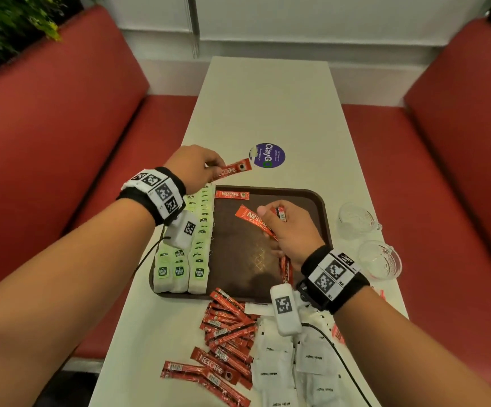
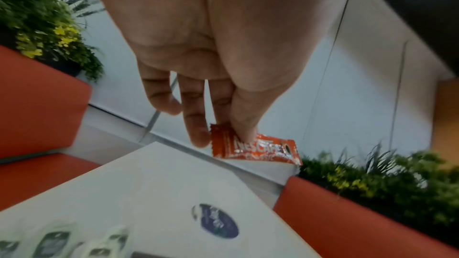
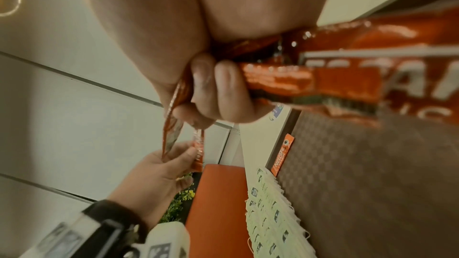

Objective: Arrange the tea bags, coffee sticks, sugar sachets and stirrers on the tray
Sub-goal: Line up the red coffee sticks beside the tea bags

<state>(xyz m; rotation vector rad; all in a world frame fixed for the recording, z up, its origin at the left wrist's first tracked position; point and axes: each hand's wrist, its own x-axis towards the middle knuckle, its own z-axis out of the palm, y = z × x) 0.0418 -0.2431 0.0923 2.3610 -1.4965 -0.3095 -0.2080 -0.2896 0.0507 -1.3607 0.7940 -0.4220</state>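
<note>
— Which step was judged to be in hand?

— The coffee sticks. The green-and-white tea bags point(image 1: 192, 245) were seen already ranked in rows along the left side of the dark brown plastic tray point(image 1: 322, 207), and one red foil coffee stick point(image 1: 231, 195) was laid flat along the tray's far edge, just beside the tea bags.

— And the hands?

— A single red coffee stick point(image 1: 232, 169) was pinched at one end between thumb and fingertips of the left hand point(image 1: 192, 167), held above the white bench point(image 1: 267, 98) just beyond the tray's far left corner. A small bundle of red coffee sticks point(image 1: 256, 221) was gripped in the curled right hand point(image 1: 292, 230), over the tray's middle.

— What remained?

— A loose heap of red coffee sticks point(image 1: 226, 333) and white paper sugar sachets point(image 1: 279, 362) was left on the bench at the near side, off the tray. No stirrers could be made out with certainty.

— What was the next move thought to call for?

— The pinched stick would need to be brought back over the rim and laid parallel to the one already placed, close beside it, without the tea bags being disturbed.
</note>
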